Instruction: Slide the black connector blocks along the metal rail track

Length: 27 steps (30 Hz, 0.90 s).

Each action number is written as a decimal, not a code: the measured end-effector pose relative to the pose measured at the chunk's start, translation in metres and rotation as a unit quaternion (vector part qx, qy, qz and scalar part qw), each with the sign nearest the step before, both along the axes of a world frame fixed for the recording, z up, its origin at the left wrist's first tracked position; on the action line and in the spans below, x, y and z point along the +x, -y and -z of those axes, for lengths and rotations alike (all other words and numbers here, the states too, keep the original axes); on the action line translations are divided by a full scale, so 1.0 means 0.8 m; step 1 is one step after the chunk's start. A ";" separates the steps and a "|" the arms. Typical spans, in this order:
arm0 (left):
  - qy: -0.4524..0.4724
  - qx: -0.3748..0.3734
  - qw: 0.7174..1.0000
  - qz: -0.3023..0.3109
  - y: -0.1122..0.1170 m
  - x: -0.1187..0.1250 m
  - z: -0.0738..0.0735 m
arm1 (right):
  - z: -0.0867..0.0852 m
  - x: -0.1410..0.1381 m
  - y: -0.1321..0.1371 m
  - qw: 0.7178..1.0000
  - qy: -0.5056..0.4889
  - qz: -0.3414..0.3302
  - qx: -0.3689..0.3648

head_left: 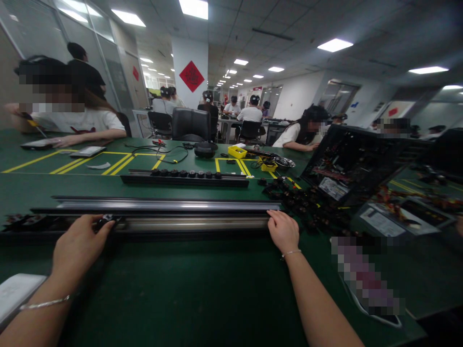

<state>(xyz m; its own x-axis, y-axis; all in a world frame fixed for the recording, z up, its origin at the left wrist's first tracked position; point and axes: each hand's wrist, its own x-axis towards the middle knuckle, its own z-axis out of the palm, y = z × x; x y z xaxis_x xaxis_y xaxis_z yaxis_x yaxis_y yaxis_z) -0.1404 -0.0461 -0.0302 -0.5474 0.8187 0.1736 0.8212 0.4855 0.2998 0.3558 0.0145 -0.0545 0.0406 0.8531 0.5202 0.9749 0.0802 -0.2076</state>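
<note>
A long black rail with a shiny metal channel (195, 223) lies across the green table in front of me. At its left part my left hand (77, 243) is closed, thumb and fingers pinching a small black part (104, 220) with light spots on top. Further left along this rail sit several similar black parts (27, 222). My right hand (284, 230) has its fingers bent over the rail's right end, gripping it. Just behind lies a second long rail (166, 205), its metal channel showing. A shorter black rail (184, 180) farther back carries a row of black round parts.
Tangled black parts (300, 202) heap up on the right, beside an open computer case (347, 164) and a power supply (385, 219). A blurred-out phone-like object (369, 284) lies near my right forearm. Yellow trays (237, 152) and cables stand behind. Co-workers sit across the table.
</note>
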 end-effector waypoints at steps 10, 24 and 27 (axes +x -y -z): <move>-0.011 0.032 0.999 0.034 -0.004 0.009 0.008 | 0.003 0.001 -0.001 1.000 -0.003 -0.005 0.004; 0.015 0.038 0.999 0.022 -0.005 0.008 0.008 | 0.004 0.002 -0.002 1.000 0.000 -0.005 0.006; 0.019 0.028 0.999 0.014 -0.005 0.012 0.006 | 0.004 0.002 -0.002 1.000 -0.001 -0.003 0.006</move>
<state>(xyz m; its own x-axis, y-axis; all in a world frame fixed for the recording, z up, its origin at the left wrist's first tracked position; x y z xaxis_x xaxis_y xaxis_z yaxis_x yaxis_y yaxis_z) -0.1308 -0.0419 -0.0348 -0.5310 0.8239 0.1980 0.8218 0.4438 0.3574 0.3571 0.0159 -0.0573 0.0365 0.8465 0.5311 0.9741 0.0886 -0.2081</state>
